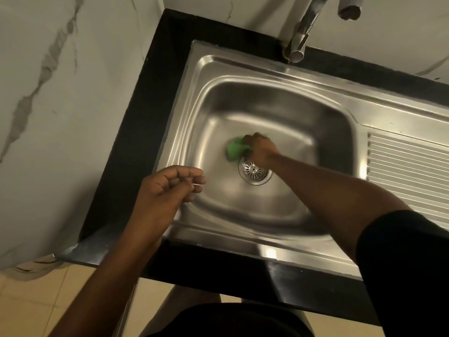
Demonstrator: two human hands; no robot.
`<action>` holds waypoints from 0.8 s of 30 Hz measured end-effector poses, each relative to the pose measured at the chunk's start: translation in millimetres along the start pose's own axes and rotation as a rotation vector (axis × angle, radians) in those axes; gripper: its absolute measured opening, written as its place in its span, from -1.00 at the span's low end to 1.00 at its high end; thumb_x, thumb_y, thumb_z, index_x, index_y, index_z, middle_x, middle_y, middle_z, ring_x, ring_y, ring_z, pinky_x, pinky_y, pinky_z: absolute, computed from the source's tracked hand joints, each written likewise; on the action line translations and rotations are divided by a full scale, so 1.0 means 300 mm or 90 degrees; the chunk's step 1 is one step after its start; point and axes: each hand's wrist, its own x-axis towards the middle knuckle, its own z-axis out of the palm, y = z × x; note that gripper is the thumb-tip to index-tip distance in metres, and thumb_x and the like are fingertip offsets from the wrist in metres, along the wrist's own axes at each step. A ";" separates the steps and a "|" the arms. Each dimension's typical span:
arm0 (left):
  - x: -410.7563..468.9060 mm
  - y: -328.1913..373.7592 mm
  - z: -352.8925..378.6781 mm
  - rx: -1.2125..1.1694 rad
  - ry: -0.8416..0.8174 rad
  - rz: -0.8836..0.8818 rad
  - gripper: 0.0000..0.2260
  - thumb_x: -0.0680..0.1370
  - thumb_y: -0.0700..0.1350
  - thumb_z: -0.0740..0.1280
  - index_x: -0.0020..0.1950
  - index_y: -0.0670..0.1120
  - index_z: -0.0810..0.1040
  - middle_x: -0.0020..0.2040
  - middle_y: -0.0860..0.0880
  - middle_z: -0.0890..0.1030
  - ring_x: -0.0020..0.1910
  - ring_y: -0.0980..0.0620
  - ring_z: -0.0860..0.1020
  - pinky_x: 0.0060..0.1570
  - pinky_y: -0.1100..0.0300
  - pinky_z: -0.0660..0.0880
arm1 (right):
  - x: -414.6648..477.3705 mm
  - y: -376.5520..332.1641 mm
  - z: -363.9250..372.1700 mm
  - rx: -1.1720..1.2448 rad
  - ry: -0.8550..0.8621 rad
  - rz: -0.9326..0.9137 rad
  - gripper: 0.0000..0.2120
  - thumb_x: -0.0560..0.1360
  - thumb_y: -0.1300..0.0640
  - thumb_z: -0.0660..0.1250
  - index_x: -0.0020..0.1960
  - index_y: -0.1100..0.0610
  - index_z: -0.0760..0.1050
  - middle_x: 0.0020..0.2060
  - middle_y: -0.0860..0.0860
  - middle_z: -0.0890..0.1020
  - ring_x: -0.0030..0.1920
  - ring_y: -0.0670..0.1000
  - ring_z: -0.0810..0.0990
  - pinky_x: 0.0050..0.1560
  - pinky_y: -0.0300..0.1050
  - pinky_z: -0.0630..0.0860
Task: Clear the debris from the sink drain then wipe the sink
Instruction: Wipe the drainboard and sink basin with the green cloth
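Right hand (261,149) grips the green scrubber (237,147) on the sink (279,113) floor, just beside the drain strainer (255,170). Left hand (167,188) hovers over the rim, fingers loosely curled, holding nothing

**Both arms forward: one engaged, one idle**

Right arm extends forward and down, forearm bare, dark sleeve (401,259) covering the upper arm. Right grip (261,150) faces knuckles up, fingers curled over a green pad (235,147); detail blurred. Left forearm rises from the lower edge, bare. Left grip (167,190) hangs in the air, fingers loosely curled toward the thumb, holding nothing.
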 end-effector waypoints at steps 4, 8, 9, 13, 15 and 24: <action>0.002 0.029 0.047 -0.004 0.002 0.002 -0.72 0.63 -0.41 0.28 0.10 -0.12 0.72 -0.02 -0.12 0.79 0.04 -0.13 0.75 0.03 0.15 0.67 | -0.118 -0.114 0.105 -0.124 -0.103 -0.161 -0.63 0.54 0.17 0.35 0.33 -0.01 0.58 0.22 0.13 0.59 0.23 0.24 0.61 0.17 -0.02 0.52; -0.004 0.054 0.070 0.007 -0.007 0.005 -0.72 0.63 -0.40 0.28 0.10 -0.12 0.73 -0.02 -0.11 0.80 0.06 -0.16 0.75 0.16 -0.07 0.63 | -0.271 -0.091 0.149 -0.235 -0.241 -0.278 -0.58 0.52 0.21 0.35 0.37 0.04 0.58 0.30 0.12 0.57 0.28 0.21 0.57 0.27 0.02 0.52; -0.005 0.059 0.071 0.007 -0.008 0.005 -0.72 0.63 -0.39 0.28 0.11 -0.11 0.73 -0.01 -0.10 0.80 0.05 -0.13 0.75 0.16 -0.08 0.63 | -0.309 -0.069 0.153 -0.247 -0.266 -0.275 -0.59 0.52 0.20 0.37 0.37 0.06 0.57 0.30 0.13 0.58 0.26 0.21 0.58 0.26 -0.01 0.51; -0.009 0.075 0.074 0.011 -0.018 0.005 -0.72 0.64 -0.37 0.29 0.10 -0.07 0.73 0.00 -0.07 0.80 0.05 -0.09 0.76 0.17 -0.09 0.63 | -0.397 0.039 0.118 -0.229 -0.344 -0.165 -0.71 0.57 0.12 0.39 0.28 0.08 0.61 0.21 0.11 0.65 0.21 0.17 0.62 0.16 -0.11 0.49; -0.011 0.079 0.068 0.016 -0.027 0.012 -0.72 0.65 -0.36 0.30 0.10 -0.06 0.74 0.00 -0.07 0.80 0.04 -0.07 0.76 0.16 -0.08 0.64 | -0.403 0.108 0.059 -0.244 -0.362 -0.092 -0.65 0.56 0.15 0.40 0.34 0.11 0.59 0.27 0.11 0.64 0.29 0.16 0.60 0.29 -0.06 0.51; -0.015 0.036 0.044 0.032 -0.021 0.003 -0.70 0.64 -0.37 0.30 0.10 -0.05 0.75 0.01 -0.08 0.80 0.04 -0.06 0.77 0.14 -0.03 0.64 | -0.224 0.230 -0.128 0.234 0.253 0.463 -0.65 0.53 0.25 0.37 0.30 0.28 0.56 0.23 0.27 0.63 0.27 0.27 0.61 0.24 0.03 0.55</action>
